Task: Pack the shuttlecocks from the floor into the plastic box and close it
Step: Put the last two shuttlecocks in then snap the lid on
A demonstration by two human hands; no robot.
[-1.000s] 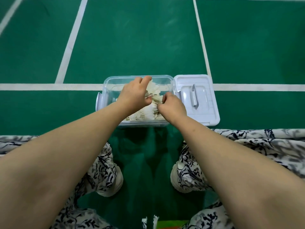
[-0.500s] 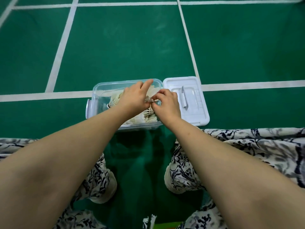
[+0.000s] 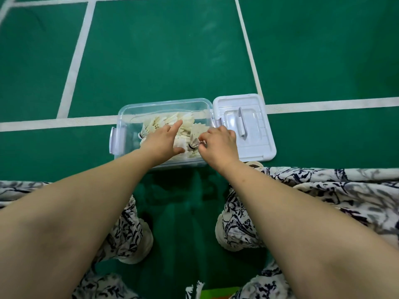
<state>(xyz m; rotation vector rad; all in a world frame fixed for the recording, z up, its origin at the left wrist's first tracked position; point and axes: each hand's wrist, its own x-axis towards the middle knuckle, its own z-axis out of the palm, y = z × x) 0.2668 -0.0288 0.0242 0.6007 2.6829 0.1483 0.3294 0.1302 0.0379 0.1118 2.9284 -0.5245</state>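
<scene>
Settling pale feathered shuttlecocks (image 3: 172,126) into clear plastic box (image 3: 164,104) at frame centre: left hand (image 3: 163,142) spread, empty; right hand (image 3: 218,145) fingers pinching one. Next, probably fetching white lid (image 3: 257,147) alongside right.

Both hands, left hand (image 3: 162,141) and right hand (image 3: 218,145), reach into the open plastic box (image 3: 127,117) of shuttlecocks (image 3: 172,123).

Both bare arms stretch forward and down, close together. The left hand (image 3: 163,141) lies flat, its forefinger pointing ahead and thumb spread. The right hand (image 3: 218,145) is curled, fingertips (image 3: 203,140) pinched.
</scene>
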